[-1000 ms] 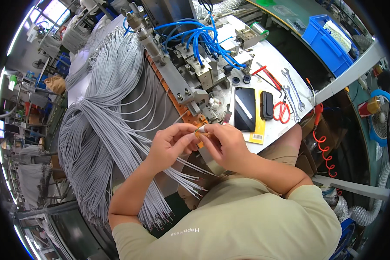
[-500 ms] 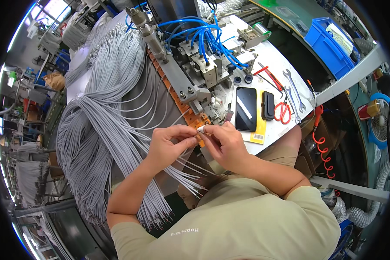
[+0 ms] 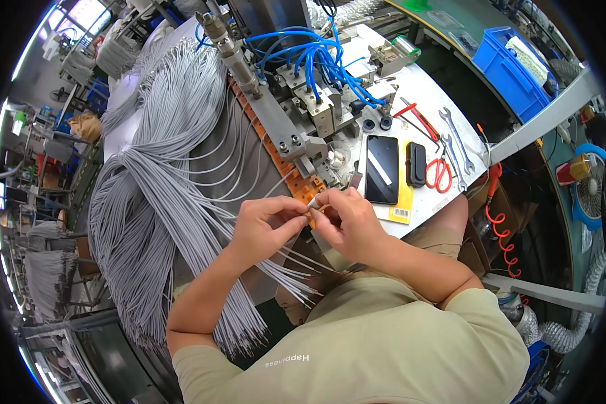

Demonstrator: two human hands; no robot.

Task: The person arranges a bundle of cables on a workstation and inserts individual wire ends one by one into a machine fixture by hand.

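Observation:
In front of the machine my two hands meet, fingertips nearly touching. My left hand [image 3: 266, 227] is closed in a pinch on what looks like the end of a grey cable. My right hand [image 3: 351, 225] is closed too, with a white covering on one fingertip; what lies between its fingers is too small to make out. Just beyond the fingers is an orange slotted fixture strip [image 3: 296, 183], with several grey cables looping toward it. A thick bundle of grey cables [image 3: 172, 192] spreads left of my hands, its loose ends hanging near my left forearm.
A metal machine [image 3: 323, 108] with blue air tubes stands ahead. Right of it lie a black phone [image 3: 382, 168], a black case [image 3: 416, 165], red-handled scissors [image 3: 440, 174] and wrenches [image 3: 456, 141]. A blue crate [image 3: 515, 74] is at far right, above a coiled red hose [image 3: 498, 229].
My right fingertips have shifted slightly and curled more, so the white-covered fingertip shows less. My left hand has turned only a little. The surroundings look the same.

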